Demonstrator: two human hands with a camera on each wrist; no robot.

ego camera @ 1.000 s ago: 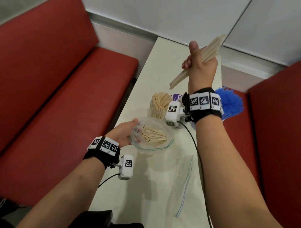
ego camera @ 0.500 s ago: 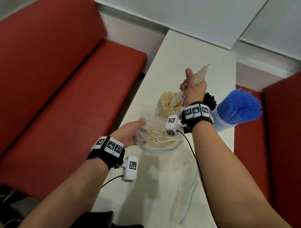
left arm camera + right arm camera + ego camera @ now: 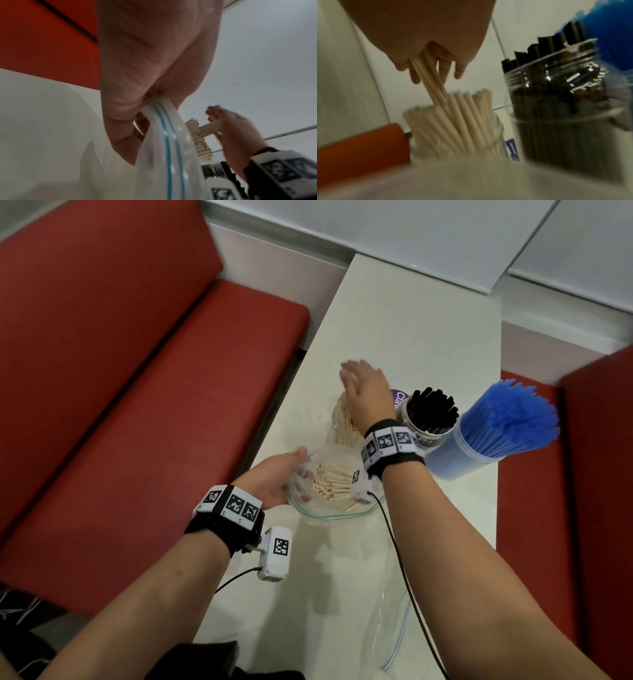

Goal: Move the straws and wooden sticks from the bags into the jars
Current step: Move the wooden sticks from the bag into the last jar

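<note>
My right hand (image 3: 363,395) is over the stick jar (image 3: 337,426), fingers straightened, a few wooden sticks (image 3: 429,79) sliding from them down among those already standing there. My left hand (image 3: 274,481) pinches the rim of the zip bag (image 3: 329,513), holding it open on the surface (image 3: 411,337). Done: black straws (image 3: 433,409) and blue straws (image 3: 507,419) jarred; one bag (image 3: 394,611) looks emptied. Left: the sticks in the open bag (image 3: 334,486).

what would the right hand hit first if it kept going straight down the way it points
Most likely the wooden sticks standing in the jar; the right hand points down at them, though depth is unclear.
</note>
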